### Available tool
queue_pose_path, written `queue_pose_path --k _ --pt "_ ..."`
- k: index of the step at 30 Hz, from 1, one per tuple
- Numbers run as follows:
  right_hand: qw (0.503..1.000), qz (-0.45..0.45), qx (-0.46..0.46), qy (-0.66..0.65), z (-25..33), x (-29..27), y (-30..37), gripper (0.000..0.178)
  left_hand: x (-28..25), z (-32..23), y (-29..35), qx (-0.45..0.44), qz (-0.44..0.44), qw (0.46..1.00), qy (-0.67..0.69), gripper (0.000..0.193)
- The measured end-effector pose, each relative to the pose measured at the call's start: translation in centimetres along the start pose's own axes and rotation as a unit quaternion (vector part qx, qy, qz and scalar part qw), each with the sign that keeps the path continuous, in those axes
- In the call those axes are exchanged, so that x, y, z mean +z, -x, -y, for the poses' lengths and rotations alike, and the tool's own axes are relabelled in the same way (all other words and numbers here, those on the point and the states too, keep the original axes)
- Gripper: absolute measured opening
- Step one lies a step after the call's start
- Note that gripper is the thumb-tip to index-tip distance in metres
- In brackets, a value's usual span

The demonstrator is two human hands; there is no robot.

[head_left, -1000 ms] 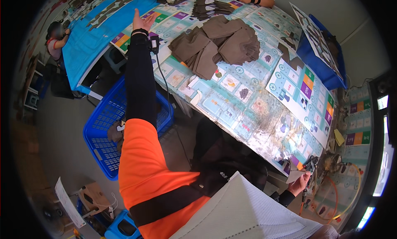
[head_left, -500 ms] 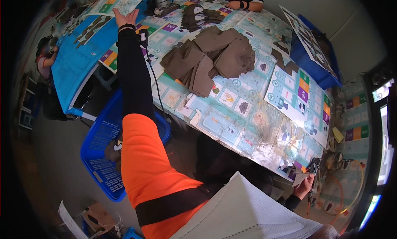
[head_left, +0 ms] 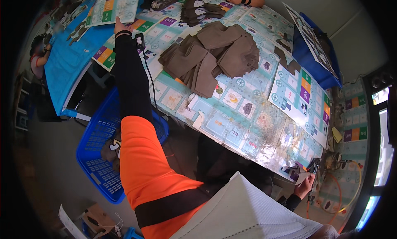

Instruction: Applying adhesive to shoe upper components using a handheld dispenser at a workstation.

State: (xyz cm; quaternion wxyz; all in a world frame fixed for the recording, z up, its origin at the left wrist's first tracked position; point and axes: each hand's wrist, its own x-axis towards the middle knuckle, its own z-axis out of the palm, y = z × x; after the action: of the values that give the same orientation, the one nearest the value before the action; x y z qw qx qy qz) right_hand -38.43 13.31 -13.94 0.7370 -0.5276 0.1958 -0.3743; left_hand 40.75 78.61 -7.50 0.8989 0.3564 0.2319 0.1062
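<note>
We appear to be positioning the printed sheet (head_left: 115,8) at upper left, left hand (head_left: 123,28) at its lower edge, finger closure unclear, right hand (head_left: 304,186) gripping a dark hand tool (head_left: 315,165) at lower right; next likely calls for steady edge support.

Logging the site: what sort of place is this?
Probably a workshop: flat brown cut pieces lie piled on a large table covered with colourful printed sheets, with a blue perforated plastic basket beside it.
</note>
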Motion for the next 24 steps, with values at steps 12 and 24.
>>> queue_pose_path --k 12,24 --pt "0.999 0.054 -0.006 0.005 -0.5 -1.7 -0.5 0.025 -0.6 -3.0 -0.3 0.153 0.118 0.976 0.096 0.026" --pt "0.986 0.134 0.026 -0.098 -1.0 -7.1 -1.9 0.039 -35.1 -7.3 38.1 0.258 0.019 0.939 -0.225 0.043"
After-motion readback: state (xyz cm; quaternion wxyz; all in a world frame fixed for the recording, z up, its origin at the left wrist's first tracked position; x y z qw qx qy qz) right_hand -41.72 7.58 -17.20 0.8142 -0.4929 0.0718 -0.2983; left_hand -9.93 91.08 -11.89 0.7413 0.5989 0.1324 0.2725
